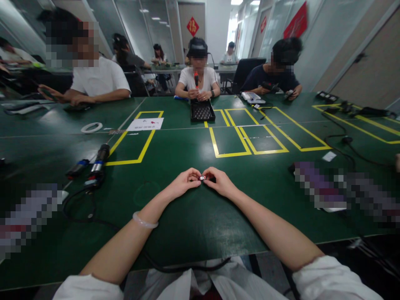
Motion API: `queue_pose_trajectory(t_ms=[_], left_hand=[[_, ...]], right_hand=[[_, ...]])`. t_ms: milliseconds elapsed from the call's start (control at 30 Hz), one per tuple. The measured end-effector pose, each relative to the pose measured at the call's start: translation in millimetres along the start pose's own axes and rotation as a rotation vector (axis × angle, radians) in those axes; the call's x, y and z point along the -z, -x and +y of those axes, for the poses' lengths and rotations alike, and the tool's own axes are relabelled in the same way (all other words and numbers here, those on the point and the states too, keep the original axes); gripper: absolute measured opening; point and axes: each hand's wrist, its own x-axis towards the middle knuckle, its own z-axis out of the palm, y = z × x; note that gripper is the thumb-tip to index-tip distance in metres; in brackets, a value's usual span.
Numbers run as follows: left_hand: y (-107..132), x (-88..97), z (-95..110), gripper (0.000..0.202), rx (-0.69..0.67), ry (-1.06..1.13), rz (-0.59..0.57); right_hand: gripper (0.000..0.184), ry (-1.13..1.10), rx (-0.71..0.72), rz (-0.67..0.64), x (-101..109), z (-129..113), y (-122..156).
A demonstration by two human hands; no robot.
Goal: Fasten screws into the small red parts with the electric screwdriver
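My left hand and my right hand meet just above the green table, fingertips pinched together. Between them sits a tiny light-coloured part, too small to name. Both hands are closed on it from either side. A pale bangle circles my left wrist.
An electric screwdriver with a black cable lies at my left. A black tray sits before the person opposite, who holds a red tool. Yellow tape boxes mark the table. A white paper and a tape roll lie at far left. Other people sit around.
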Motion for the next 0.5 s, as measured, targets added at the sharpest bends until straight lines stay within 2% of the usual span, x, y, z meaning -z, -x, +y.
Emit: queue_pose_trajectory(t_ms=[500], left_hand=[[0.3, 1.8, -0.2, 0.030, 0.030, -0.020, -0.017]], right_hand=[[0.014, -0.027, 0.007, -0.019, 0.0, -2.2, 0.8]])
